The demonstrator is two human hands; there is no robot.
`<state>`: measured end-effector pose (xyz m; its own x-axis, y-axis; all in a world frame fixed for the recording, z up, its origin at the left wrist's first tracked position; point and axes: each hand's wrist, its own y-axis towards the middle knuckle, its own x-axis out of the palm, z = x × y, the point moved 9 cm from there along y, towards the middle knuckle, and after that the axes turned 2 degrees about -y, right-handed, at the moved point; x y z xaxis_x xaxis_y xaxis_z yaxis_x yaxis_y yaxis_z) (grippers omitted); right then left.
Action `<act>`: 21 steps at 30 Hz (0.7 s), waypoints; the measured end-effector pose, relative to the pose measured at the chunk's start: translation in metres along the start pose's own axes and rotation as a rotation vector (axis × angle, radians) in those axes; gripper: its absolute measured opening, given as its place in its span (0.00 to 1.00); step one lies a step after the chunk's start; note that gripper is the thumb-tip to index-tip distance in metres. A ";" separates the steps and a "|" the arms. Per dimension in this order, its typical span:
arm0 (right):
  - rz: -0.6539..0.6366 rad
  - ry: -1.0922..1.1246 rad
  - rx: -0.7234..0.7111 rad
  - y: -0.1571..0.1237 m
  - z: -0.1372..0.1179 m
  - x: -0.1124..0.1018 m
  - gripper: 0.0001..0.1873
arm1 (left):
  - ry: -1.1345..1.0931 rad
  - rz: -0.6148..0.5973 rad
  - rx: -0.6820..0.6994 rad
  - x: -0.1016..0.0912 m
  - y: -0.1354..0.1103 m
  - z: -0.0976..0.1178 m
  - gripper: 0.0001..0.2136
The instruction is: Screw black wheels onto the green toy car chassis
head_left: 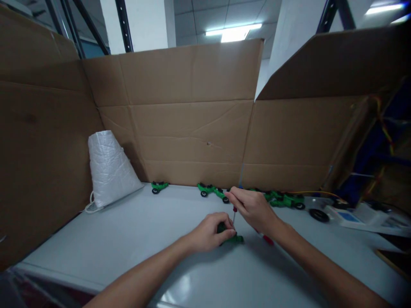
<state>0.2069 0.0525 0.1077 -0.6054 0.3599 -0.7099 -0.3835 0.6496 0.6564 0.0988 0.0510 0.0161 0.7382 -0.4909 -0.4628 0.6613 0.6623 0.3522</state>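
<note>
My left hand [213, 231] is closed around a small green toy vehicle [236, 239] and keeps it on the white tabletop. Its fingers cover most of the toy. Above it, my right hand [253, 209] grips a screwdriver [234, 210] with a red handle, mostly hidden in the fist. The thin shaft points down to the toy beside my left fingertips; whether the tip touches a screw cannot be made out. A red-ended tool [268, 240] lies on the table, partly behind my right wrist.
Several green toy vehicles [159, 187] stand along the back cardboard wall [189, 141]. A white padded bag [112, 171] leans at the back left. At the right are a black ring [319, 215], a white device [349, 217] and a blue frame [369, 149] with wires.
</note>
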 end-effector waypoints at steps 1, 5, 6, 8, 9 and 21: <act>-0.001 0.013 -0.005 -0.001 -0.001 0.000 0.22 | -0.010 -0.004 -0.006 0.000 0.000 -0.001 0.14; 0.047 0.114 -0.032 -0.009 -0.003 -0.004 0.13 | -0.043 -0.014 -0.017 0.001 0.001 -0.004 0.15; 0.073 0.137 -0.039 -0.011 -0.003 -0.006 0.13 | -0.045 -0.017 -0.021 0.002 0.001 -0.005 0.16; 0.092 0.197 -0.031 -0.016 -0.002 -0.004 0.12 | -0.039 -0.018 -0.040 0.002 0.001 -0.006 0.15; 0.101 0.244 -0.011 -0.019 -0.001 -0.001 0.11 | -0.030 -0.013 -0.053 0.001 0.000 -0.006 0.15; 0.296 0.602 0.265 -0.050 0.007 0.035 0.15 | 0.041 -0.017 -0.073 0.000 -0.005 -0.004 0.12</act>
<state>0.2096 0.0373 0.0486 -0.9663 0.1642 -0.1981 -0.0080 0.7504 0.6610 0.0945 0.0501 0.0108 0.7198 -0.4796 -0.5018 0.6609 0.6945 0.2843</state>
